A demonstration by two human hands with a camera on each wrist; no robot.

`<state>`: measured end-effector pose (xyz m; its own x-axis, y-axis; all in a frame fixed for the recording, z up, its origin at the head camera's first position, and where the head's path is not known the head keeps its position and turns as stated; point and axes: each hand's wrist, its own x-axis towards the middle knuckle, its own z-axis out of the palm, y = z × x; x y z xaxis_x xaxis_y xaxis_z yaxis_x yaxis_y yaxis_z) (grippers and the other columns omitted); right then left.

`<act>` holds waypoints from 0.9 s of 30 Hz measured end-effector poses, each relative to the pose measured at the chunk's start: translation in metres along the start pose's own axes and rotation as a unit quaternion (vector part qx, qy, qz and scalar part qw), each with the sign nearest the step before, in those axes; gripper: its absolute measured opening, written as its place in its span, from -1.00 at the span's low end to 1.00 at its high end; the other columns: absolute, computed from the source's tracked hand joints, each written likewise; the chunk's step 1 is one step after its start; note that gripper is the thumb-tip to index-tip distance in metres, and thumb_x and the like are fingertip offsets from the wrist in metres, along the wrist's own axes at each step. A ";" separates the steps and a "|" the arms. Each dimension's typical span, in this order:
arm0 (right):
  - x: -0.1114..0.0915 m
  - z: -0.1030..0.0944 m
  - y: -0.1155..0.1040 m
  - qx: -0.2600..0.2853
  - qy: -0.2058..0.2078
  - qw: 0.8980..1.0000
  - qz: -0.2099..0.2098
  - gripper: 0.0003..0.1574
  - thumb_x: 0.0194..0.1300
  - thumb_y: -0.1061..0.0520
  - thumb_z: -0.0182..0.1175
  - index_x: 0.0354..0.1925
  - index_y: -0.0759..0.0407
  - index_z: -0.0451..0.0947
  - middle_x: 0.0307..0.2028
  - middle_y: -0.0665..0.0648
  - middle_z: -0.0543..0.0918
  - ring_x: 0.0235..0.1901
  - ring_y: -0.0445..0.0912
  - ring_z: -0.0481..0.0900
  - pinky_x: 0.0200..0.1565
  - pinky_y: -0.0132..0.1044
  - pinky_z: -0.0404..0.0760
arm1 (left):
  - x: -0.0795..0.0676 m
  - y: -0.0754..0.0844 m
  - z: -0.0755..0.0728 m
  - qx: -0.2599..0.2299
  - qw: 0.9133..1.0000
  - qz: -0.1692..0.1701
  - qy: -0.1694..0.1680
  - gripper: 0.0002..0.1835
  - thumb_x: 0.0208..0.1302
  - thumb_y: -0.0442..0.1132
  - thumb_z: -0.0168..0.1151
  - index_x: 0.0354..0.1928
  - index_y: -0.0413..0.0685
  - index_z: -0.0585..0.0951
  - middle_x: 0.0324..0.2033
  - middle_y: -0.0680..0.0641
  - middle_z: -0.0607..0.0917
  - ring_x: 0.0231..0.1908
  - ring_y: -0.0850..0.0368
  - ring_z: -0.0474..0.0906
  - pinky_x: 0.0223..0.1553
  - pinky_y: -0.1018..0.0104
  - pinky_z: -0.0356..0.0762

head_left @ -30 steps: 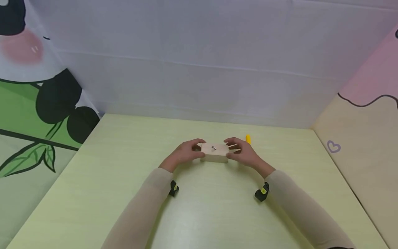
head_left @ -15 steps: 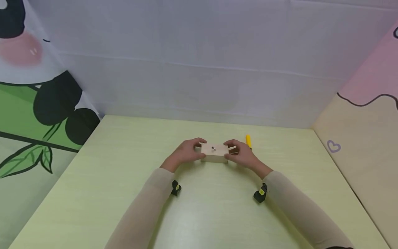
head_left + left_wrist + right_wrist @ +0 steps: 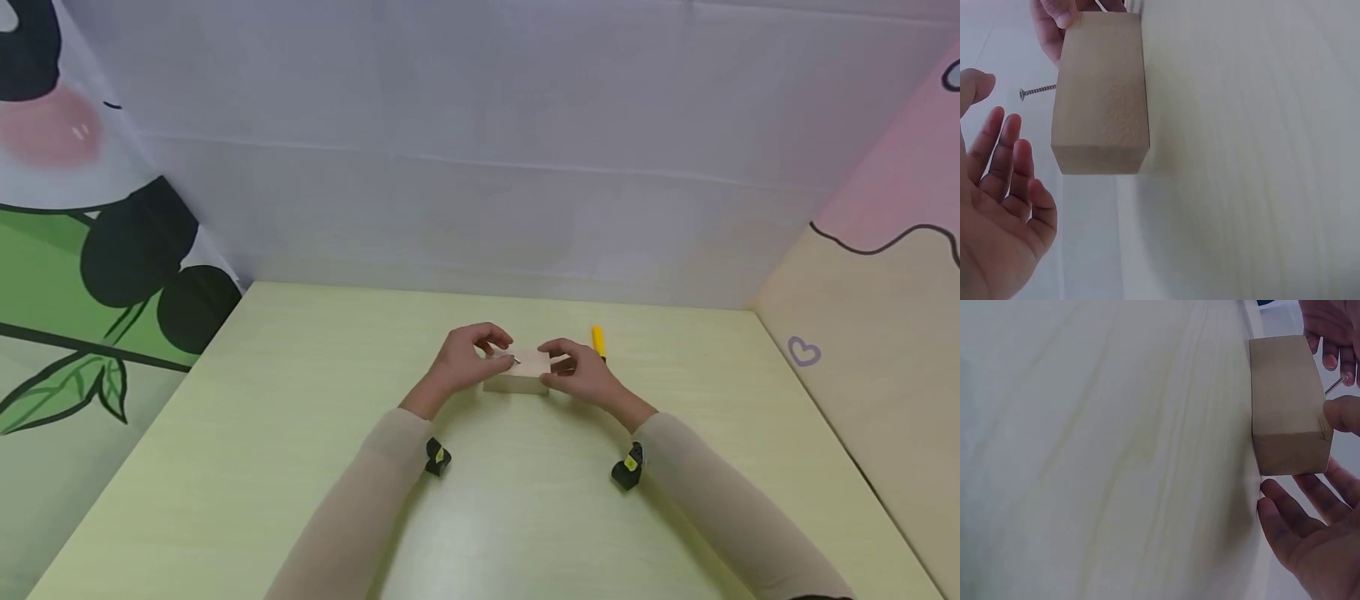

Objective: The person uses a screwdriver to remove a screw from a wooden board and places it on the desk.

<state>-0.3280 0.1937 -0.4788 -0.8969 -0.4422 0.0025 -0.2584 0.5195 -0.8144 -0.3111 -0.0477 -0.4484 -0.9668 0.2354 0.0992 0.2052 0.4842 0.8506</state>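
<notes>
A pale wooden block (image 3: 519, 384) lies on the table, and a metal screw (image 3: 1039, 90) stands up from its top at a slant. My left hand (image 3: 463, 358) is over the block's left end, close to the screw. In the left wrist view its thumb and fingers are spread apart, with the screw head near them but not between them. My right hand (image 3: 587, 373) holds the block's right end, thumb at the near edge and fingers on the far side. The right wrist view shows that thumb (image 3: 1341, 414) on the block's top edge.
Behind the right hand lies a tool with a yellow handle (image 3: 597, 340), its other end hidden by the hand. The pale table (image 3: 360, 333) ends at a grey-white cloth backdrop (image 3: 480, 217), with printed panels at both sides.
My left hand has left the block's left end and moved up and right toward the screw. The right hand has stayed at the right end, and the block has hardly moved.
</notes>
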 end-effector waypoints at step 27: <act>-0.026 0.012 -0.019 0.042 -0.005 0.999 0.014 -0.44 0.21 0.11 0.32 0.18 0.09 0.47 0.17 0.22 0.52 0.05 0.15 0.61 0.07 0.00 0.58 | -0.019 -0.006 0.005 -0.036 0.998 -0.023 -0.039 -0.84 0.12 -0.21 0.37 -0.22 0.00 0.70 -0.37 0.05 0.73 -0.34 0.18 0.59 -0.30 0.36 0.50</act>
<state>-0.2955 0.1867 -0.4708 -0.8995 -0.4361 -0.0267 -0.2016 0.4685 -0.8601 -0.2934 -0.0509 -0.4583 -0.9594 0.2813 0.0209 0.1467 0.4345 0.8887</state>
